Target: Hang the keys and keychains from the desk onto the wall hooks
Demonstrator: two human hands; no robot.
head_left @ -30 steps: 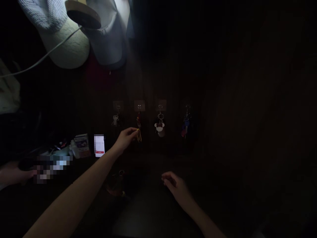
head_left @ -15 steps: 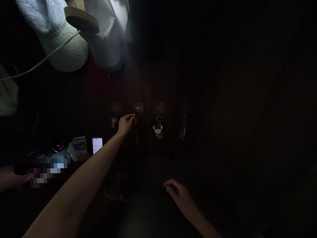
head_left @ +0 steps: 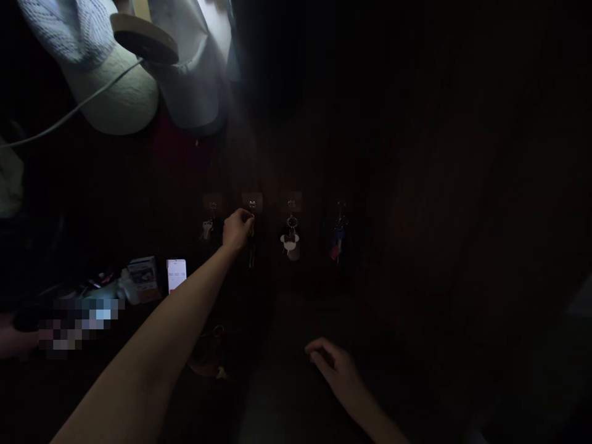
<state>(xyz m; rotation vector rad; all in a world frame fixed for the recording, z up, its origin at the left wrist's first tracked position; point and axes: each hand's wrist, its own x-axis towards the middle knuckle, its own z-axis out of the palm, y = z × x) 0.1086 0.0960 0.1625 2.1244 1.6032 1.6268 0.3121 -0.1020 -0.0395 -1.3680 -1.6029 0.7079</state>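
Note:
My left hand (head_left: 238,229) is closed in a pinch on a bunch of keys (head_left: 252,254) below the second wall hook (head_left: 252,204). The fingers cover the top of the bunch, and the dark hides whether its ring is on the hook. Keys (head_left: 206,230) hang on the hook to the left. To the right hangs a key ring with a white mouse-head charm (head_left: 290,242), then a bunch with blue and red tags (head_left: 337,237). Low over the dark surface, my right hand (head_left: 333,364) is loosely curled, thumb and forefinger apart, with nothing visible in it.
Pale caps (head_left: 194,92) and a round lamp-like disc (head_left: 143,38) with a white cable (head_left: 78,110) hang upper left. A lit phone (head_left: 176,274) stands beside a small box (head_left: 144,279). A dim ringed item (head_left: 206,361) lies below my left forearm. Another person's hand (head_left: 18,336) shows far left.
The view has shifted slightly, so the hooks appear further left. My left hand has come closer beneath the second hook, covering the yellow piece that showed at its fingertips. My right hand has barely moved.

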